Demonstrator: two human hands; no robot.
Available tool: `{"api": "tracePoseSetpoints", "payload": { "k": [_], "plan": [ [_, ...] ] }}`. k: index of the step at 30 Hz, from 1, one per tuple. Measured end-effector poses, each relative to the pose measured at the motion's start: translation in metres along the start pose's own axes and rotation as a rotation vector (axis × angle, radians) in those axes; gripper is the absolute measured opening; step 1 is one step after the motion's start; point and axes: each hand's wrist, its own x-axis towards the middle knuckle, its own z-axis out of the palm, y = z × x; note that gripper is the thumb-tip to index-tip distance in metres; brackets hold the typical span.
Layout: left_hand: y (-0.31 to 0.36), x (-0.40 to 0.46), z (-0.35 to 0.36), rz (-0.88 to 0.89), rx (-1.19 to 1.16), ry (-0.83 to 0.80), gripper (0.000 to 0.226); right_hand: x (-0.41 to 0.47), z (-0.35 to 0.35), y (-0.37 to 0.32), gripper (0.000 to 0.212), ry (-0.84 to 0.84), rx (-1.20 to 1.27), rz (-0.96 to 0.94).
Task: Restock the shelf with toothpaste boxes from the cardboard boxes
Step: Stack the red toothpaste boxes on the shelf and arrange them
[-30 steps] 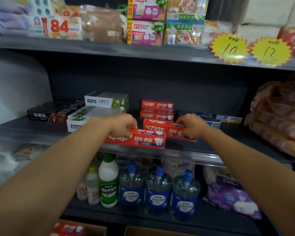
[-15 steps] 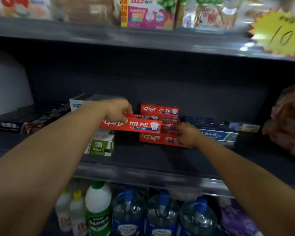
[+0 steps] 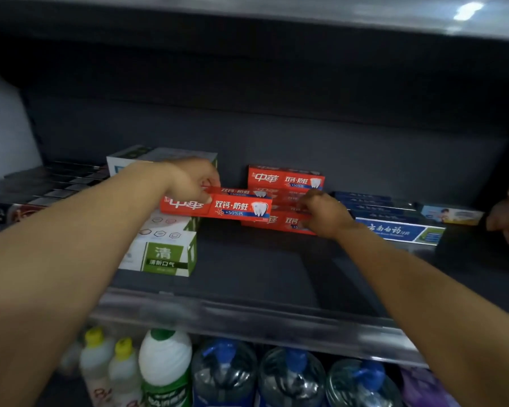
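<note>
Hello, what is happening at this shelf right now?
A person is restocking toothpaste. The left hand grips a red toothpaste box and holds it raised beside the red stack at the back of the dark shelf. The right hand rests on the stack's lower boxes. White and green boxes lie to the left, blue boxes to the right.

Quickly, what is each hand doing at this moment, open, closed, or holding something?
Left hand: grips a red toothpaste box, held above the shelf.
Right hand: fingers curled on the red box stack; exact grip cannot be told.
</note>
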Motion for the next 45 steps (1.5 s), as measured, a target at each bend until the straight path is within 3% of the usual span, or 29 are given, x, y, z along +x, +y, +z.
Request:
{"api": "tracePoseSetpoints", "payload": {
  "k": [10, 21, 30, 38, 45],
  "plan": [
    [-0.002, 0.01, 0.007, 0.009, -0.01, -0.009, 0.042, 0.019, 0.008, -0.004, 0.042, 0.057, -0.122, -0.022],
    [0.017, 0.02, 0.006, 0.058, 0.0, -0.005, 0.043, 0.02, -0.008, 0.001, 0.048, -0.014, -0.135, -0.008],
    [0.069, 0.041, 0.023, 0.124, -0.03, -0.006, 0.046, -0.016, -0.058, 0.041, 0.022, -0.016, -0.169, 0.018],
    [0.093, 0.069, 0.069, 0.144, -0.033, -0.041, 0.041, -0.04, -0.064, 0.065, 0.019, -0.031, -0.117, 0.001],
    [0.095, 0.079, 0.082, 0.184, -0.009, 0.06, 0.034, -0.042, -0.056, 0.07, 0.018, 0.001, -0.107, -0.014]
  ]
}}
